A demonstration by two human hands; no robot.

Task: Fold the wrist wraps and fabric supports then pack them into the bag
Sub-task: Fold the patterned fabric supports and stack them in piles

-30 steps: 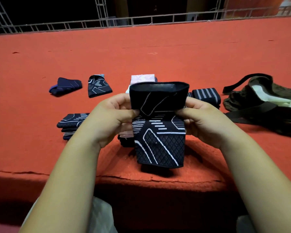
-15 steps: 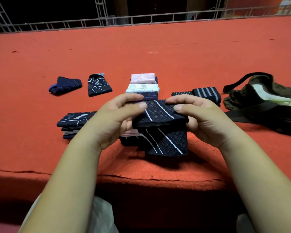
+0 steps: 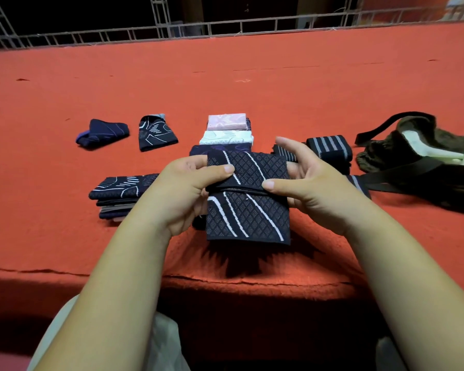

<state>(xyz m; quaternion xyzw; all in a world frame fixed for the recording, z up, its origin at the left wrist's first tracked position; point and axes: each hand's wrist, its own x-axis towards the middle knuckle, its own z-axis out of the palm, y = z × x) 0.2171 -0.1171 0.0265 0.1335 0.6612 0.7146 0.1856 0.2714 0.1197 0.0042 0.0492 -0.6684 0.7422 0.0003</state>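
Black diamond-knit fabric support with white stripes (image 3: pixel 248 207), held between both hands just above the near edge of the orange-red carpeted bench (image 3: pixel 225 76). Gripped at its left edge by the left hand (image 3: pixel 188 188), thumb lying across the upper panel, fingers curled beneath. Pinched at its right edge by the right hand (image 3: pixel 314 180), thumb tip pressing on the dark cross seam, other fingers loosely extended behind the cloth.

Raised as an upright flap a second ago; brought down over the lower half since, and now tilted towards the camera with both panels showing. Reads as one fold made and being squared up, so probably near ready for setting down. Looks thin, soft and stretchy, doubled over, side edges roughly aligned.

Just beyond the hands, a stack of folded pink, white and navy supports (image 3: pixel 227 121). Left of the left hand, a pile of folded dark patterned pieces (image 3: pixel 118 188). Beyond the right hand, a black rolled wrist wrap with grey stripes (image 3: pixel 328 147). Further right, an olive-green fabric bag with black straps (image 3: pixel 413 145), something white showing inside; packing judged mostly still ahead.
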